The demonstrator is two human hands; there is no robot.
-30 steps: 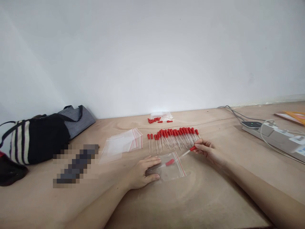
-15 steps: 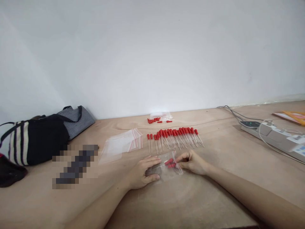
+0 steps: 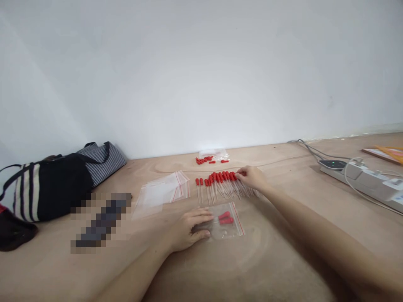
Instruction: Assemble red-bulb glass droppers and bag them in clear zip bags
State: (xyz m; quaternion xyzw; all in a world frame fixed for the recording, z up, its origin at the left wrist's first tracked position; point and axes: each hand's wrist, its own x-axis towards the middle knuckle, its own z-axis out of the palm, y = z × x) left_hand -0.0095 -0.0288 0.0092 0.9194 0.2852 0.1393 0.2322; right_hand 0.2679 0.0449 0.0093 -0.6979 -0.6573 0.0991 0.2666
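Note:
A clear zip bag point(image 3: 234, 228) lies on the wooden table, with two red-bulbed droppers point(image 3: 225, 219) inside it. My left hand point(image 3: 192, 228) rests on the bag's left end, thumb and fingers apart. Beyond the bag, a row of droppers point(image 3: 220, 176) with red bulbs and clear stems lies side by side. My right hand point(image 3: 252, 178) reaches over the right part of this row, its fingertips pinched at a red bulb. The hand hides several droppers there. A fan of flat zip bags point(image 3: 160, 188) lies to the left of the row.
More red bulbs point(image 3: 204, 160) and a clear bag point(image 3: 214, 153) lie near the wall. A power strip point(image 3: 362, 176) with cables sits at the right. Black and striped bags point(image 3: 63, 184) stand at the left, near a blurred dark object point(image 3: 102, 220).
My right hand has left the bag's opening and moved up to the dropper row. The bag now lies flatter, with its red-lined edge showing. My left hand has hardly moved.

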